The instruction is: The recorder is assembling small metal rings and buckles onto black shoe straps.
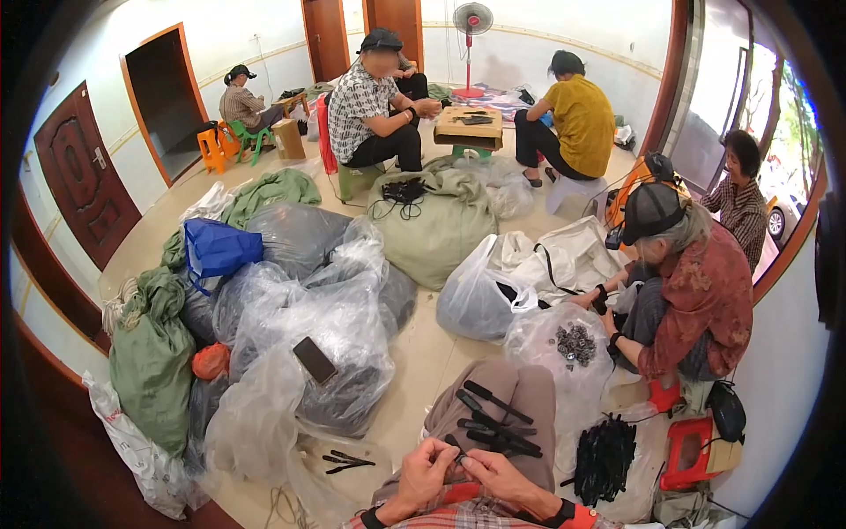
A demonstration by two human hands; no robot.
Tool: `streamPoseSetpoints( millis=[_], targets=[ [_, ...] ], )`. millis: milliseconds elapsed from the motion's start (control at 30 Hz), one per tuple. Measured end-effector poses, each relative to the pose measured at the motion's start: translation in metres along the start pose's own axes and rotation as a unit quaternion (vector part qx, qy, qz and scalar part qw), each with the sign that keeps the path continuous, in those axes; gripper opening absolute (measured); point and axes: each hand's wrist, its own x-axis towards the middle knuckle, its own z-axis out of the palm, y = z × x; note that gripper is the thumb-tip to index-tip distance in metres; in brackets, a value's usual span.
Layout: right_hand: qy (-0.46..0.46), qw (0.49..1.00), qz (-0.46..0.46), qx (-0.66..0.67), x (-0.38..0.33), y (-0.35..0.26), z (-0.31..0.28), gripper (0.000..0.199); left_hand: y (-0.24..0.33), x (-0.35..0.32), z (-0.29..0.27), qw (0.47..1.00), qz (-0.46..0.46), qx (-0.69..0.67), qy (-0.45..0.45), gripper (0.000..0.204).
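I have both hands together just in front of the lap [414, 458], fingertips nearly meeting. The left hand [425, 476] is closed in a pinch, thumb against forefinger, and the right hand [500, 478] is pinched just beside it; between them they hold a small black strip [452, 440]. Its upper end pokes out above the fingertips, and its visible length slants from upper left to lower right; the rest is covered by fingers, so I can't tell where it ends.

The lap strips [499, 432] lie ahead of the hands, slightly right, crossing one another, the topmost slanting down to the right. I judge the right hand nearer to them. It is also nearer the black pile [605, 458] off to its right, while the loose strips [348, 460] on the plastic sit left of the left hand, well apart.
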Motion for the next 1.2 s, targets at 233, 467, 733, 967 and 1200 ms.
streamPoseSetpoints(
  millis=[233,467,733,967,1200],
  targets=[
    [-0.005,0.989,-0.011,-0.144,-0.001,-0.004,-0.013,0.023,0.011,0.008,-0.009,0.981,-0.001,0.118,-0.155,0.013],
    [0.004,0.987,-0.023,-0.162,-0.004,-0.007,-0.013,0.024,0.002,0.005,-0.008,0.988,-0.044,0.057,-0.134,0.016],
    [-0.033,0.989,0.024,-0.142,-0.001,-0.006,-0.019,0.026,0.003,0.011,-0.005,0.988,-0.029,0.08,-0.126,0.011],
    [-0.039,0.991,0.042,-0.118,-0.001,0.003,-0.02,0.027,0.003,0.025,-0.009,0.976,-0.021,0.099,-0.19,0.012],
    [-0.011,0.991,0.026,-0.134,-0.005,-0.005,-0.017,0.024,0.006,0.024,-0.01,0.954,-0.03,0.188,-0.23,0.02]
  ],
)
